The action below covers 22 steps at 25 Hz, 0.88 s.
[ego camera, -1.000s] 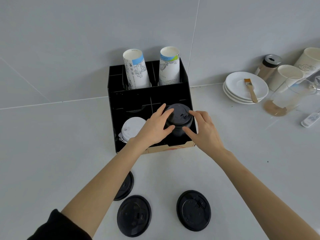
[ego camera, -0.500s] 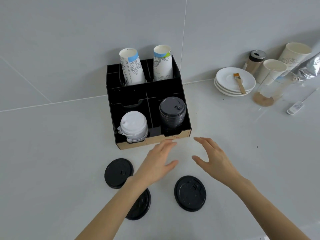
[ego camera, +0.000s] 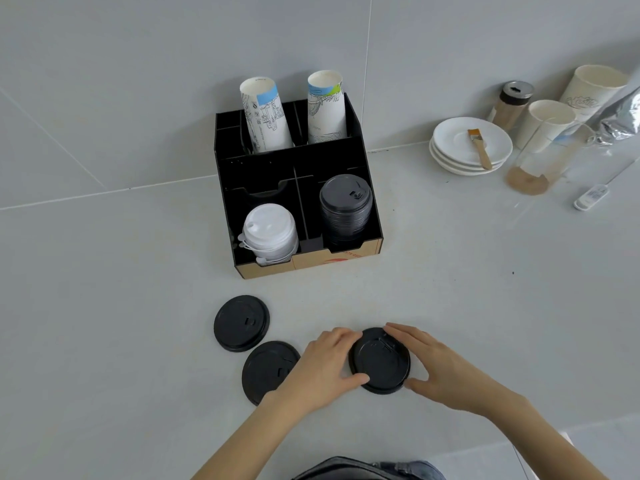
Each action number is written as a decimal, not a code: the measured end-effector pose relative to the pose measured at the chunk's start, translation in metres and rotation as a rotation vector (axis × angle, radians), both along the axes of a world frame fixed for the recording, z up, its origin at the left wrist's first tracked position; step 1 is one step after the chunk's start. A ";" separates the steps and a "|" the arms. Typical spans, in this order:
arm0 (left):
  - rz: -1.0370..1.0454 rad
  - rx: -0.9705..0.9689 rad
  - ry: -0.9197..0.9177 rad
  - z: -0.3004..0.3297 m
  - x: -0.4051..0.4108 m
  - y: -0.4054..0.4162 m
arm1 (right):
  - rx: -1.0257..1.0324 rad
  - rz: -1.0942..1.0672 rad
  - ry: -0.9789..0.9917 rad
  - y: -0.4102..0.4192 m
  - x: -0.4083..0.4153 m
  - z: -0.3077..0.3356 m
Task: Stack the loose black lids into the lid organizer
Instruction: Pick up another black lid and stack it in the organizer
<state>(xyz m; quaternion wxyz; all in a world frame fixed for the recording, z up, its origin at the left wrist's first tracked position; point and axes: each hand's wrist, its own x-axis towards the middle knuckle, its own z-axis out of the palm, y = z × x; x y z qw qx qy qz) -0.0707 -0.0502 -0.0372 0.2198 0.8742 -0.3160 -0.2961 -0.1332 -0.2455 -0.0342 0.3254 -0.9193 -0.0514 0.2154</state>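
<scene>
The black lid organizer (ego camera: 367, 168) stands against the wall. Its front right compartment holds a stack of black lids (ego camera: 345, 206); its front left holds white lids (ego camera: 269, 233). Three loose black lids lie on the counter in front. My left hand (ego camera: 325, 365) and my right hand (ego camera: 436, 365) clasp the right lid (ego camera: 380, 362) from both sides, fingers curled on its rim. The middle lid (ego camera: 268, 370) is partly hidden under my left hand. The left lid (ego camera: 241, 323) lies free.
Two stacks of paper cups (ego camera: 266, 116) stand in the organizer's back compartments. At the right are stacked white saucers (ego camera: 450, 157) with a brush (ego camera: 479, 148), a shaker jar (ego camera: 510, 105), paper cups (ego camera: 543, 124), a glass (ego camera: 536, 168), a foil bag (ego camera: 623, 119).
Both hands pulled back from the organizer, leaving the black stack in its compartment, came down to the counter and closed around the right loose lid.
</scene>
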 end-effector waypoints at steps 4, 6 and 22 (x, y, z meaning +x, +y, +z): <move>0.003 -0.008 0.002 -0.001 -0.001 0.001 | 0.038 -0.051 -0.031 0.006 0.004 -0.002; 0.009 -0.008 0.000 0.000 0.000 0.001 | 0.044 -0.071 -0.051 0.009 0.006 -0.002; 0.221 -0.222 -0.119 0.032 0.045 0.010 | 0.128 -0.261 -0.346 0.026 0.044 0.025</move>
